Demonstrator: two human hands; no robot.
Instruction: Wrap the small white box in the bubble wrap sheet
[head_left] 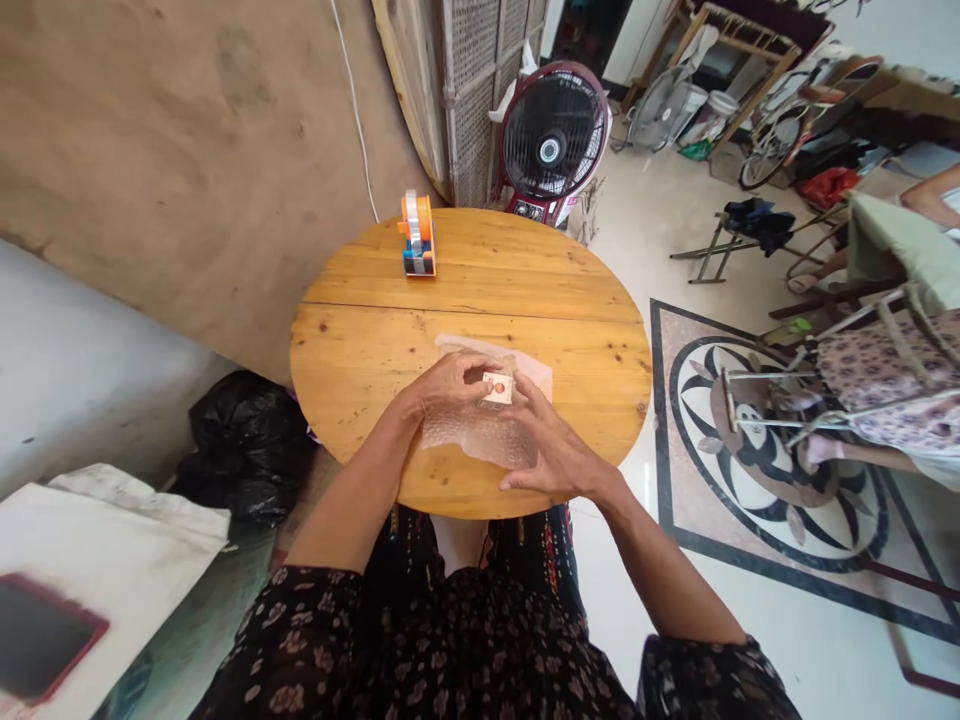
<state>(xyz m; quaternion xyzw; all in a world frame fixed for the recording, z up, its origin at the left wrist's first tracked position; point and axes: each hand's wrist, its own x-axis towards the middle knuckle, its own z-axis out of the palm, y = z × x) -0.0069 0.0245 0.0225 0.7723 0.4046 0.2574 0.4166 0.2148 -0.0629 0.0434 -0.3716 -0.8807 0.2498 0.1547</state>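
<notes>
A small white box [498, 388] with a red round print lies on a sheet of clear bubble wrap [472, 432] on the round wooden table [360, 370]. My left hand [450, 380] grips the box's left side, thumb at its edge and fingers curved along the far side. Beside the box's right edge is my right hand [553, 440]. Its fingers are apart, the fingertips near or touching the box, and its thumb lies low over the wrap. The underside of the box is hidden.
An orange and blue tape dispenser [418, 235] stands at the table's far left. Behind the table is a dark red fan [555, 135]. A black plastic bag [244, 435] sits at the left. At the right, another person sits by a cloth-covered table [911, 235].
</notes>
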